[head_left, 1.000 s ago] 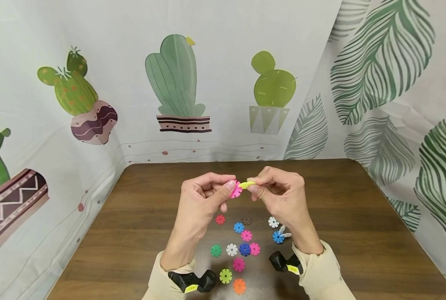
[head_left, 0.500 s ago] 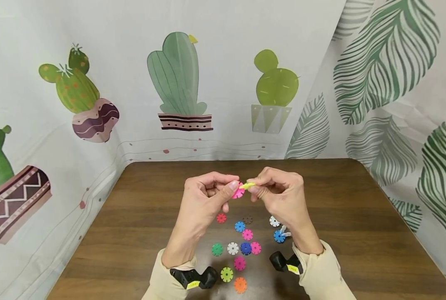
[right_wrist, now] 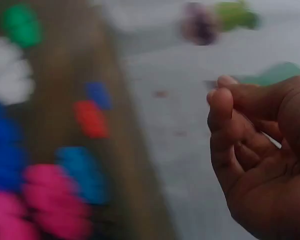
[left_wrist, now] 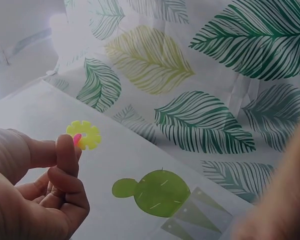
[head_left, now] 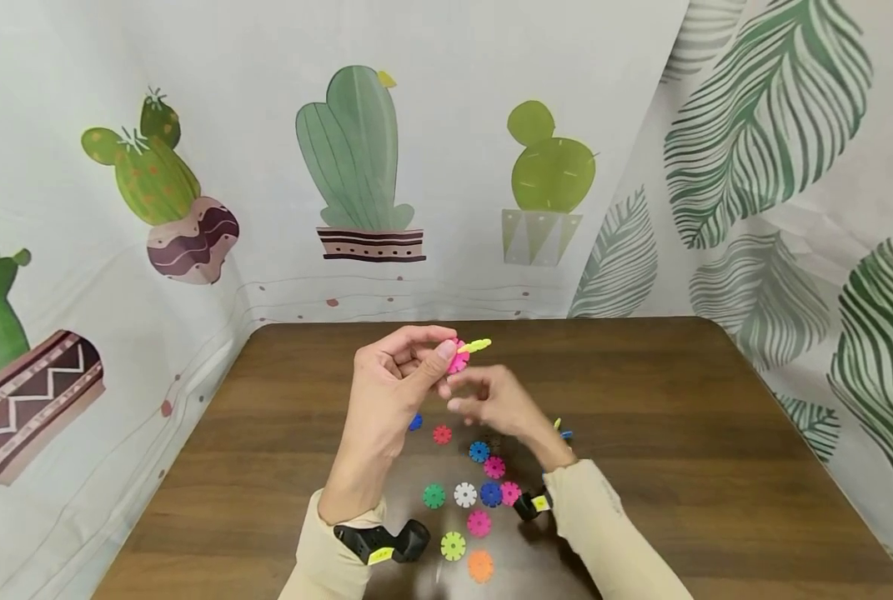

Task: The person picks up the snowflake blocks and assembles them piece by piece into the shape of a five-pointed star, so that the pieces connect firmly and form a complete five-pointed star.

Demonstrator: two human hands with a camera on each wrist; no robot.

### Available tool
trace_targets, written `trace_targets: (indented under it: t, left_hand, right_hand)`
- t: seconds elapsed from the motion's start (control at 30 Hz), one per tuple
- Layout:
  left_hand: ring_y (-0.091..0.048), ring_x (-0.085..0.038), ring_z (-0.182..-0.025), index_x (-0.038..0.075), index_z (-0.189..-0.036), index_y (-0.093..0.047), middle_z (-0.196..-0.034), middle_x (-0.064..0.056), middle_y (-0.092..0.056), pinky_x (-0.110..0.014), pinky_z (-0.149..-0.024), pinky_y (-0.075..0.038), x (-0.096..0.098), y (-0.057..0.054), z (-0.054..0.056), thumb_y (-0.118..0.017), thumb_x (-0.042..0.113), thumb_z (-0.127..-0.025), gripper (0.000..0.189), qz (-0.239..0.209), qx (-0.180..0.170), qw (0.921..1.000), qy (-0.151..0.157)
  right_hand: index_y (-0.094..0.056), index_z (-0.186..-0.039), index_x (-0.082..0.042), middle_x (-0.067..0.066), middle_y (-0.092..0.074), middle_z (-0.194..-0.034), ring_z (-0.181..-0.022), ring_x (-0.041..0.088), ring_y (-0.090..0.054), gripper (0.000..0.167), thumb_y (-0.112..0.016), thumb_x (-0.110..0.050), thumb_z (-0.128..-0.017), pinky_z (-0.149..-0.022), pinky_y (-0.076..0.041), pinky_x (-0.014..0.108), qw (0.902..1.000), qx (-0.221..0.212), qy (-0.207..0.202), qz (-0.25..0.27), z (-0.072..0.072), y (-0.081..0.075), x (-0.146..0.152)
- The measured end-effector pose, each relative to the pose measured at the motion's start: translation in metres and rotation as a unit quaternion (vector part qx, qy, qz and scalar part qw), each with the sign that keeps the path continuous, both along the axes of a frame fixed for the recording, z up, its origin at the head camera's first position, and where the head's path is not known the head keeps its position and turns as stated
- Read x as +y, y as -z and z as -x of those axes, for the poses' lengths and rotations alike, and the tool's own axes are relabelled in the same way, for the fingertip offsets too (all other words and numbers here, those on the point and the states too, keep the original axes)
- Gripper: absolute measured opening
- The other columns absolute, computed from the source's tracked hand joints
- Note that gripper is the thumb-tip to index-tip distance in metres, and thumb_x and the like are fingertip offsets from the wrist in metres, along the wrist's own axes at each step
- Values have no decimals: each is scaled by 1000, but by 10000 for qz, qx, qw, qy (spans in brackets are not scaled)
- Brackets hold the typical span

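Observation:
In the head view my left hand (head_left: 389, 383) pinches a pink notched plastic disc (head_left: 459, 362) between thumb and fingertips, raised above the table. A yellow notched disc (head_left: 479, 345) is joined to it, seen nearly edge-on and sticking out to the right. The left wrist view shows the yellow disc (left_wrist: 91, 135) face-on, with only a sliver of pink beside the fingers. Just below and right of the joined discs is my right hand (head_left: 500, 404), blurred. Its fingers are loosely bent and hold nothing, as the right wrist view also shows.
Loose notched discs lie on the brown table (head_left: 251, 467), among them red (head_left: 442, 434), green (head_left: 434, 496), white (head_left: 464, 494), lime (head_left: 453, 546) and orange (head_left: 480, 566). Behind my right forearm, a yellow and blue piece (head_left: 559, 427) is partly hidden. Printed cloth (head_left: 454, 167) hangs behind the table.
My right hand has let go of the yellow disc and moved left and down. The left hand has shifted slightly up and left, still pinching the pink disc with the yellow one attached.

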State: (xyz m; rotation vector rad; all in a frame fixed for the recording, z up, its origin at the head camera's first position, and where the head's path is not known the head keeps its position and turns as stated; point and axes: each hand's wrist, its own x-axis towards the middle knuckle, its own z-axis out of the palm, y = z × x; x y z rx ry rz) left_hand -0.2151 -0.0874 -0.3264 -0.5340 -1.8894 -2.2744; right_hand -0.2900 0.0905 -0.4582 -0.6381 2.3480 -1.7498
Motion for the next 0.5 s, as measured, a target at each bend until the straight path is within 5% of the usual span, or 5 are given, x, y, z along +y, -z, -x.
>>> trace_targets:
  t: [0.13,0.23,0.5]
  left_hand:
    - [-66,-8,-55,-11,-117,-72,-81,6,-79,-20,-55,-56,0,2,0,-74,2,-99,22,9,-56,10000,40]
    - [-66,-9,-54,-10,-117,-72,-81,7,-79,-19,-54,-53,0,3,1,-74,2,-99,22,75,-29,10000,55]
    - [-65,-8,-53,-9,-117,-73,-81,8,-79,-20,-58,-57,0,1,2,-74,3,-99,22,198,-30,9998,-10]
  right_hand:
    - [-79,-119,-8,15,-81,-112,-53,16,-66,29,-86,-11,-91,-53,-54,26,9958,3,77,-909,5,42,-21]
    - [-81,-110,-12,8,-82,-110,-55,7,-59,27,-92,-12,-85,-57,-52,23,9899,202,263,-1380,5,59,-26]
    - [-78,-95,-10,-1,-77,-82,-67,4,-61,19,-88,0,-84,-61,-51,19,9897,434,-36,-1367,4,61,-29]
